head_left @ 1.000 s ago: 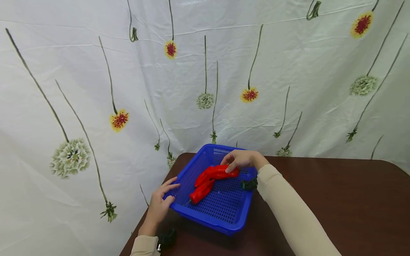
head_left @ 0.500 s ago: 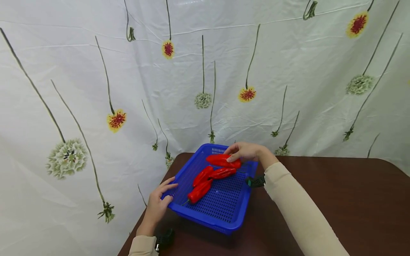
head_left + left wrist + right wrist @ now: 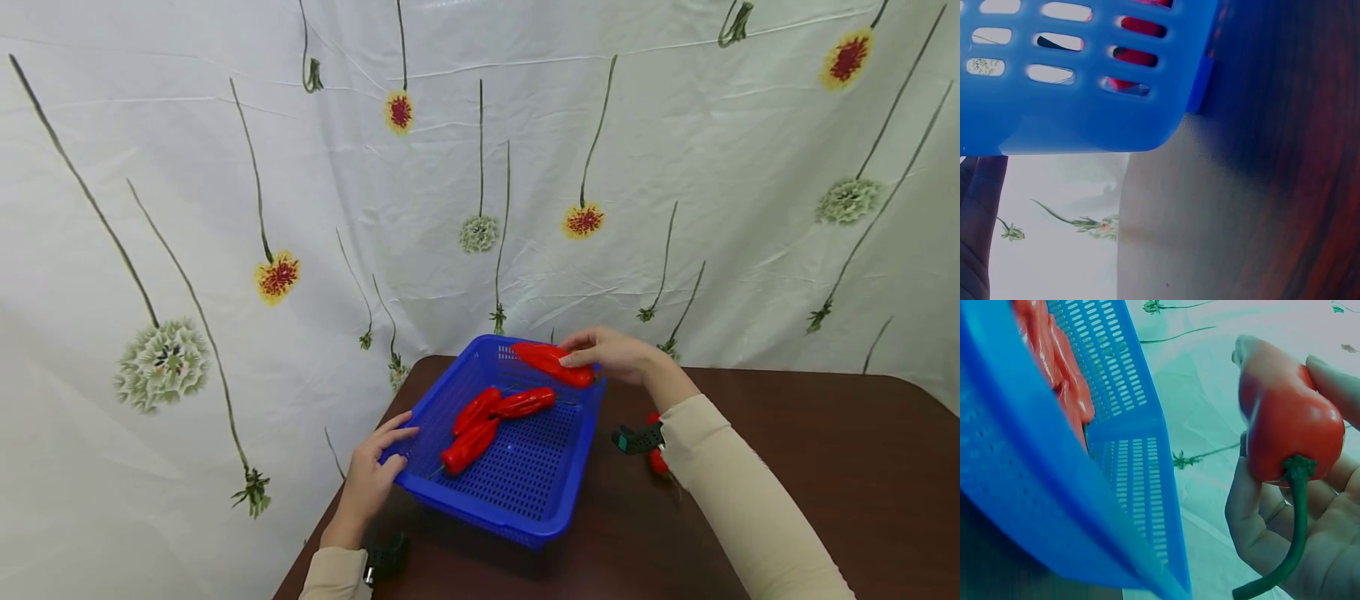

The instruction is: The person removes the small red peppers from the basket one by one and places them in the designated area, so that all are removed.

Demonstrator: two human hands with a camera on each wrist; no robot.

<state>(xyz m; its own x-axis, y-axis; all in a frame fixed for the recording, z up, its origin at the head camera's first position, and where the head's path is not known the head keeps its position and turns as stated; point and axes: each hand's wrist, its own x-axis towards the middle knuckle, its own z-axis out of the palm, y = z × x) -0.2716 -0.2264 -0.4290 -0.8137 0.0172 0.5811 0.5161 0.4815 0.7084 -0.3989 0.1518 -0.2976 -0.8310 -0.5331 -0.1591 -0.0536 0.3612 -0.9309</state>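
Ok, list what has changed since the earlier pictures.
The right hand has lifted the long glossy red pepper and carried it right and farther out, toward the far right corner of the blue perforated plastic basket, without letting go. Another red pepper, outside the basket, shows more plainly beside the cream sleeve. The left hand stays at the basket's left rim; the three red peppers inside look unmoved.

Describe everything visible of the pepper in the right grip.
The pepper has glossy, smooth red skin, an uneven, dented body that narrows toward one end, and a long, curved green stem at the other. The right grip holds it aslant near the far right corner of the blue basket; in the head view its stem end sits lower and rightward.
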